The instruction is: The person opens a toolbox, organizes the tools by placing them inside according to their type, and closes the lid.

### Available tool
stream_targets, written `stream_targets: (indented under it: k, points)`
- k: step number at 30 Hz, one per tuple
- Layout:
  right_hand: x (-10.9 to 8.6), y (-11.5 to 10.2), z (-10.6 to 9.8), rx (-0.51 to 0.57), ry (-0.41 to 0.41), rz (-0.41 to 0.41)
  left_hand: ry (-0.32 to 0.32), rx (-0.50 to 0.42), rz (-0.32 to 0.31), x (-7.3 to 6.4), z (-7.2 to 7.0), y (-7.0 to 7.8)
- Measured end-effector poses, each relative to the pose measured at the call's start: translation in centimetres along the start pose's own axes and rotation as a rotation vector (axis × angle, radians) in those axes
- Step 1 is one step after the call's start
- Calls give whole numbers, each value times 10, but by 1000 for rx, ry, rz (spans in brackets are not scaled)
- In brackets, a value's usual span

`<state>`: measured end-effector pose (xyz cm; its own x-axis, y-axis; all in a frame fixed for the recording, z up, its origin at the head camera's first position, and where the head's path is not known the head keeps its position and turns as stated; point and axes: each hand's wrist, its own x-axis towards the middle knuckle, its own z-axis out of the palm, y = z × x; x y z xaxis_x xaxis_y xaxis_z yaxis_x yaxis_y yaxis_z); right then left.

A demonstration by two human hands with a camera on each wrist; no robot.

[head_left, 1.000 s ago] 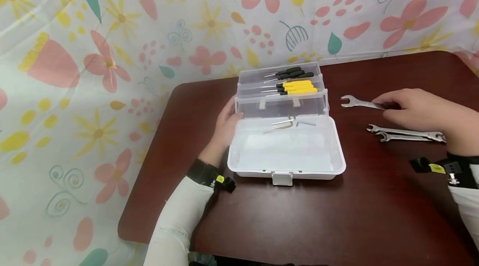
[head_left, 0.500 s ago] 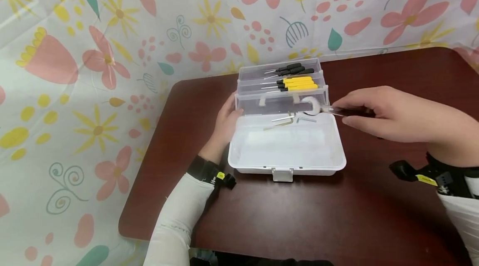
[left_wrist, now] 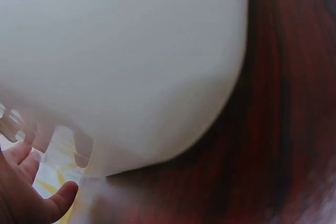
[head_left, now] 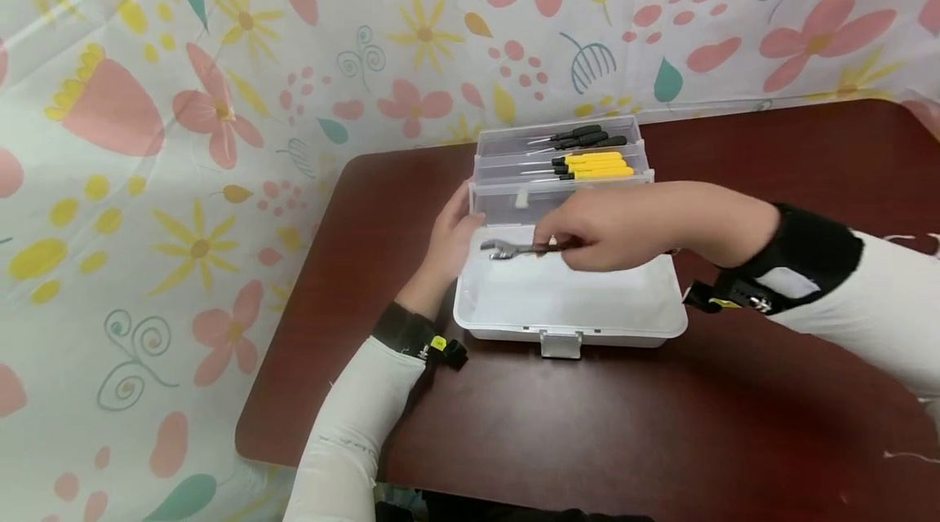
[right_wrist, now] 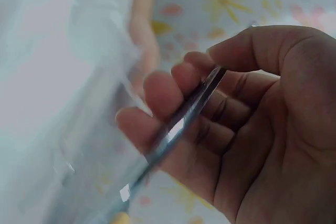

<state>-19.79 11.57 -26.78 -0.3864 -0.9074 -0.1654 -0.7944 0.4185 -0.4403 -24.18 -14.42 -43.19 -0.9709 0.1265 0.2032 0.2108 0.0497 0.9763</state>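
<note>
My right hand (head_left: 609, 230) grips a silver open-end wrench (head_left: 507, 249), thumb and fingers closed about its shank. The wrench's forked head points left, over the white bottom of the toolbox (head_left: 565, 302). Close up in the right wrist view, the shank (right_wrist: 178, 121) slants across the fingers. My left hand (head_left: 448, 236) rests against the left side of the toolbox by its hinged clear trays (head_left: 492, 200). Seen from the left wrist, the thumb (left_wrist: 64, 195) stands out from the clear plastic, with fingers behind it.
Several yellow-handled screwdrivers (head_left: 598, 165) lie in the middle tray, and several black-handled screwdrivers (head_left: 587, 135) in the back one. A latch (head_left: 560, 345) hangs at the box front. The dark red table (head_left: 558, 416) meets a flowered cloth (head_left: 411, 41) behind.
My right hand has carried the wrench left, from the table to over the toolbox. It now hides the hex keys, and the arm covers where two wrenches lay. My left hand keeps its place.
</note>
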Motion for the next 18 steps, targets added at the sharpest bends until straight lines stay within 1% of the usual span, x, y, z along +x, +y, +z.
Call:
stream_targets:
  k: [3,6,9,13,15,18]
  points:
    - [16,-1,9,37,-90,-59,8,18,17,-1,1,-2]
    - [29,-3,21,59,-145,-91,6,18,41,0,1,-4]
    - [39,-4,32,51,-175,-117,1,3,34,0,0,-6]
    - [47,-6,44,5,-196,-144,-2,5,14,0,0,-7]
    - [49,-5,47,-19,-199,-139,-3,12,17,-1,0,-7]
    - [51,-4,51,-16,-225,-115,-2,26,19,-1,1,-5]
